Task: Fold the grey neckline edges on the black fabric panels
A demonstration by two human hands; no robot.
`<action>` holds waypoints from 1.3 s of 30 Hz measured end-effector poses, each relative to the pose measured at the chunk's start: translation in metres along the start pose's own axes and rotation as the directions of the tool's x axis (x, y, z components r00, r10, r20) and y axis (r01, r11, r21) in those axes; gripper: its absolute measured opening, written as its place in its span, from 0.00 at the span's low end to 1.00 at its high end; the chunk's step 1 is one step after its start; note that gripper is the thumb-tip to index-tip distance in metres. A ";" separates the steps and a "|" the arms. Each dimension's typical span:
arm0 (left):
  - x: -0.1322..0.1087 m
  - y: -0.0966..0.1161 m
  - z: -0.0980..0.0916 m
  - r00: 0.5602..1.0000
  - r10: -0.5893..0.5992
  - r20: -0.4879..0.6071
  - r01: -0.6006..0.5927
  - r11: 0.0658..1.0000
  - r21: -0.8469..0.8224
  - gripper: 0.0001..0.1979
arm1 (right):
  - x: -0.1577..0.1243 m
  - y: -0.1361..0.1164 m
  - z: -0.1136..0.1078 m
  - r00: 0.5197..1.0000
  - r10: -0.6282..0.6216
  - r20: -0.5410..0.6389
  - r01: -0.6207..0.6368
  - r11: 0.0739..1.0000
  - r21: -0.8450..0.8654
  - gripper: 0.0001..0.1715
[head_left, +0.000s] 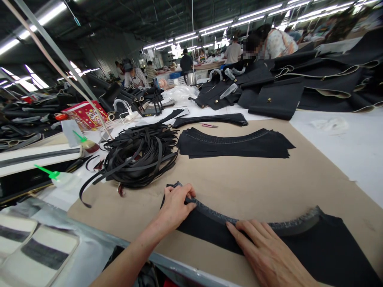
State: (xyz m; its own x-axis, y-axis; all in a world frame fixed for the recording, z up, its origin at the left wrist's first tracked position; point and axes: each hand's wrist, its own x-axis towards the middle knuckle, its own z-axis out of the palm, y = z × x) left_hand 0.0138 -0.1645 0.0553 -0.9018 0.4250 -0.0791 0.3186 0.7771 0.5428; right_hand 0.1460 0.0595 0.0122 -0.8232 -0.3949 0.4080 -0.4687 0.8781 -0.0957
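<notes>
A curved black panel (209, 225) of leather or fabric lies along the table's near side, a greyish strip running along its concave upper edge. At the panel's left end, my left hand (176, 207) has its fingers bent and closed on the edge, thumb pressed near the strip. My right hand (263, 247) rests flat on the panel's middle, fingers stretched out, fingertips by the strip. Farther back sits a stack of similar curved black pieces (236, 145). Small pink-handled snips (210, 125) lie behind that stack.
A tangled heap of black straps (140, 155) is left of centre on the brown paper (233, 175). Green-nozzled bottles (64, 179) stand at left. Black bag parts (275, 91) are piled at the back right. Co-workers (136, 75) are in the background.
</notes>
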 end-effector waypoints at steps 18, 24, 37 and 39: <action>0.004 -0.023 -0.020 0.994 -0.011 -0.109 0.008 0.999 -0.033 0.09 | 0.053 -0.041 0.035 0.993 -0.058 -0.106 0.043 0.989 -0.140 0.24; 0.014 -0.039 -0.027 0.993 -0.017 -0.119 0.005 0.995 -0.101 0.07 | 0.053 -0.042 0.035 0.994 -0.052 -0.096 0.037 0.988 -0.147 0.21; 0.018 -0.045 -0.019 0.989 -0.027 -0.144 0.005 0.989 -0.148 0.07 | 0.053 -0.041 0.039 0.990 -0.055 -0.130 0.034 0.987 -0.155 0.21; 0.019 -0.045 -0.018 0.988 -0.026 -0.151 0.002 0.988 -0.153 0.07 | 0.053 -0.041 0.039 0.992 -0.054 -0.112 0.037 0.988 -0.149 0.22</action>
State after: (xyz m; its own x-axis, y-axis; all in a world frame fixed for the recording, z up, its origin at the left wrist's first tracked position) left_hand -0.0226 -0.2001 0.0446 -0.9436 0.3294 0.0343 0.2678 0.6977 0.6645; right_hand 0.1094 -0.0083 0.0023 -0.7559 -0.4088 0.5114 -0.4456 0.8935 0.0557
